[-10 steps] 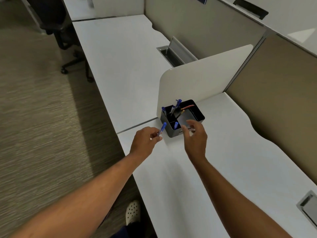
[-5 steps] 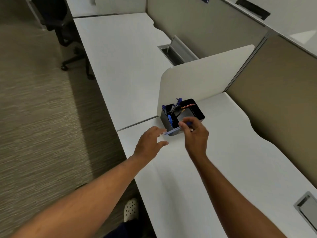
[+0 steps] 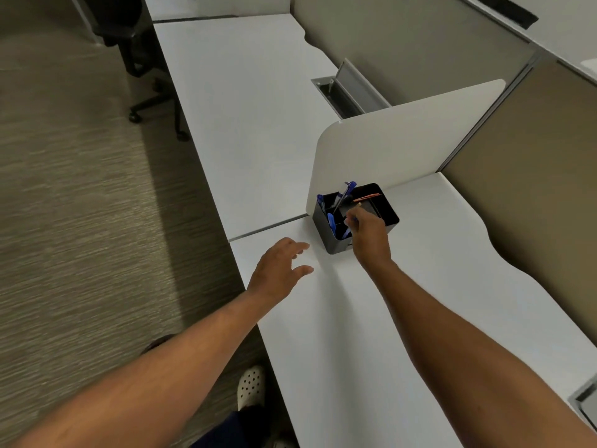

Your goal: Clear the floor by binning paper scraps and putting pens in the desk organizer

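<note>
A black desk organizer (image 3: 386, 211) stands on the white desk (image 3: 371, 318) against a low white divider. Several blue pens stand in its left compartments, and an orange pen (image 3: 366, 198) lies across the far one. My right hand (image 3: 368, 236) hovers over the organizer's front corner, fingers pinched on a blue pen (image 3: 346, 233) whose tip dips into the front compartment. My left hand (image 3: 281, 270) rests over the desk to the left of the organizer, fingers spread and holding nothing.
A white divider panel (image 3: 403, 137) rises behind the organizer. Beige cubicle walls run along the right. A cable hatch (image 3: 342, 90) stands open on the far desk. A black office chair (image 3: 142, 59) sits on the carpet at upper left. My shoe (image 3: 250, 386) shows below the desk edge.
The blue pen passed from my left hand to my right hand, which carried it up over the organizer. My left hand opened and drew back to the left.
</note>
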Available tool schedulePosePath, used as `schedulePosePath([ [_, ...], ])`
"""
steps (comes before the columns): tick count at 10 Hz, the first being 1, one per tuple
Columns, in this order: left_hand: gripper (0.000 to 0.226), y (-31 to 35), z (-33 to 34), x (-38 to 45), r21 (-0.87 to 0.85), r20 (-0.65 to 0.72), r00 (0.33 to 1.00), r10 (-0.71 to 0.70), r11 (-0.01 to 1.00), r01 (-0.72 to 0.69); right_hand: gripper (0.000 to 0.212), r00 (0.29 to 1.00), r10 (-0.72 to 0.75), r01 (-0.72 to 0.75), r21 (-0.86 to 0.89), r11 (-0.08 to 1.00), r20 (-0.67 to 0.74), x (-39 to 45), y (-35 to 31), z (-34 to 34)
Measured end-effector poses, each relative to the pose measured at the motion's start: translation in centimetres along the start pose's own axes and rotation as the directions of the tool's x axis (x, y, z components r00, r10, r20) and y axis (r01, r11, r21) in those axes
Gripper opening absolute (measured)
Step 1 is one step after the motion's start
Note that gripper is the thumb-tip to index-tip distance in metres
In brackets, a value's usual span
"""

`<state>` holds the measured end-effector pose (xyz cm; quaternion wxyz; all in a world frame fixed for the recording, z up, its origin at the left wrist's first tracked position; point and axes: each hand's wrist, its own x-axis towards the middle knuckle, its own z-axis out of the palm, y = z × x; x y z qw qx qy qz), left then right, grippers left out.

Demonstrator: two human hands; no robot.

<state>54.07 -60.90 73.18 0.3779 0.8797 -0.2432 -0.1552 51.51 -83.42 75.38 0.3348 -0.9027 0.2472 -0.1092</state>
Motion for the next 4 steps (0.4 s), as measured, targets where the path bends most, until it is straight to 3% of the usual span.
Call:
schedulePosePath([
  [2, 0.054, -0.1, -0.6, 0.2, 0.009, 0.005, 1.0, -0.003, 1.0, 0.003, 0.042, 0.977, 0.115, -0.1, -0.088, 0.991, 0.178, 0.2, 0.6, 1.4],
  [3, 0.054, 0.0, -1.2, 0.2, 0.007, -0.002, 1.0, 0.002, 1.0, -0.002, 0.051, 0.976, 0.112, -0.1, -0.072, 0.992, 0.189, -0.7, 0.4, 1.3],
  [4, 0.054, 0.3, -1.5, 0.5, -0.018, -0.017, 1.0, -0.012, 1.0, 0.011, 0.047, 0.995, -0.001, 0.007, -0.061, 0.998, 0.099, -1.5, 0.4, 1.2],
])
